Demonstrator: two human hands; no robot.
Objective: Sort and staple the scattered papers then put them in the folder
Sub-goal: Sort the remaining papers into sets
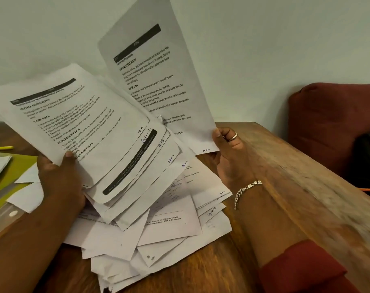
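Observation:
My left hand [61, 178] grips a fanned stack of printed sheets [91, 127], thumb on the top page, held above the table. Handwritten page numbers show on their lower right corners. My right hand [230, 146] pinches the bottom corner of a single printed sheet [154, 81] and holds it upright beside the stack. Below both lies a loose heap of scattered papers [158, 235] on the wooden table [296, 187]. A green folder [17, 168] lies at the left edge, partly covered by sheets. No stapler is in view.
A yellow highlighter [2, 148] lies at the far left. An orange pencil tip [366, 189] shows by the table's right edge. A red cushion [332, 123] and a dark bag [368, 161] sit beyond the right side. A pale wall stands behind.

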